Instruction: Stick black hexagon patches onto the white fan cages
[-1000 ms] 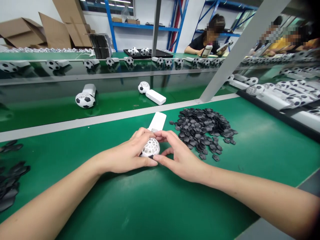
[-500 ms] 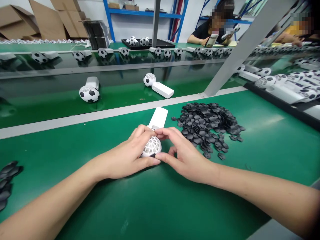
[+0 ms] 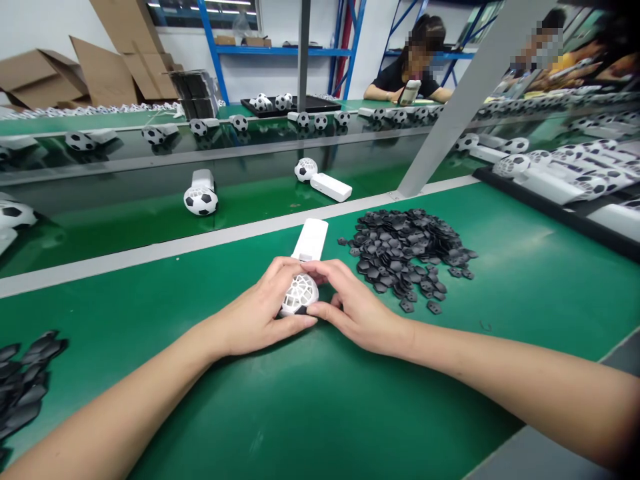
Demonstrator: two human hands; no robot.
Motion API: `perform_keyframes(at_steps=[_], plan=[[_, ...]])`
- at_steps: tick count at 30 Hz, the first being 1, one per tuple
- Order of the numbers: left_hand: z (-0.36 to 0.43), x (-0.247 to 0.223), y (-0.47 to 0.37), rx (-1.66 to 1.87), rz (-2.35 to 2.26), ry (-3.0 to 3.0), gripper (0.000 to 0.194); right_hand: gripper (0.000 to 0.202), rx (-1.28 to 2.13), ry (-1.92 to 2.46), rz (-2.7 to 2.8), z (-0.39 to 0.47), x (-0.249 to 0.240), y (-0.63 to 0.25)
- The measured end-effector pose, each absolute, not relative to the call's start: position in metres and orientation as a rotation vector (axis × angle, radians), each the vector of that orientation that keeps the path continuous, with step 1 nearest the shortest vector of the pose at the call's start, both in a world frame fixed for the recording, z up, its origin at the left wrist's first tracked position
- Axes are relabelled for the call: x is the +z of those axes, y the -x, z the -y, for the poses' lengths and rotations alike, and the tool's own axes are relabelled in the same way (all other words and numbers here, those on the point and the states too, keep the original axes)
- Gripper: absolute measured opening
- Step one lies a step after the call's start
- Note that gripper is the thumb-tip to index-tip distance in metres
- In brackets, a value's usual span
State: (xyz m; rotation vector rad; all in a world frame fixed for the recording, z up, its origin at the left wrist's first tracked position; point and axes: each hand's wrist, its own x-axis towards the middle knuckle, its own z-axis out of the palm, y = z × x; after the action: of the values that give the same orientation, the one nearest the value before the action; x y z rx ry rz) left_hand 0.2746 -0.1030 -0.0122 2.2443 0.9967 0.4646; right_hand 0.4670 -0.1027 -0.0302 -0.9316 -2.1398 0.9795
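A white football-patterned piece (image 3: pixel 300 293) with an open lattice top lies on the green table, its white handle part (image 3: pixel 312 240) pointing away from me. My left hand (image 3: pixel 265 303) is wrapped round the ball's left side, thumb along its near edge. From the right, my right hand (image 3: pixel 350 303) grips it, with thumb at the near rim beside a black patch and fingers at the far side. The fingers of both hands meet behind the ball, partly hidden. A pile of black pentagonal pieces (image 3: pixel 405 247) lies right of the hands.
More black pieces (image 3: pixel 25 383) lie at the left. Beyond the grey rail (image 3: pixel 200 241), a dark green belt (image 3: pixel 250 200) bears football pieces. A black tray (image 3: pixel 560 210) of white pieces stands at right, near a slanted grey post (image 3: pixel 450 113). A person (image 3: pixel 420 67) sits across.
The view has shifted slightly. The football pieces on the near belt have moved right, and another has appeared at the left edge. Both hands keep their hold on the ball.
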Motion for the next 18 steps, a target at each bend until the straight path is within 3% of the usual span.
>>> perform_keyframes(at_steps=[18], plan=[[0.1027, -0.0203, -0.2803, 0.652, -1.093, -2.209, 0.042, 0.041, 1.053, 0.947, 2.113, 0.0980, -0.0218, -0.4616]])
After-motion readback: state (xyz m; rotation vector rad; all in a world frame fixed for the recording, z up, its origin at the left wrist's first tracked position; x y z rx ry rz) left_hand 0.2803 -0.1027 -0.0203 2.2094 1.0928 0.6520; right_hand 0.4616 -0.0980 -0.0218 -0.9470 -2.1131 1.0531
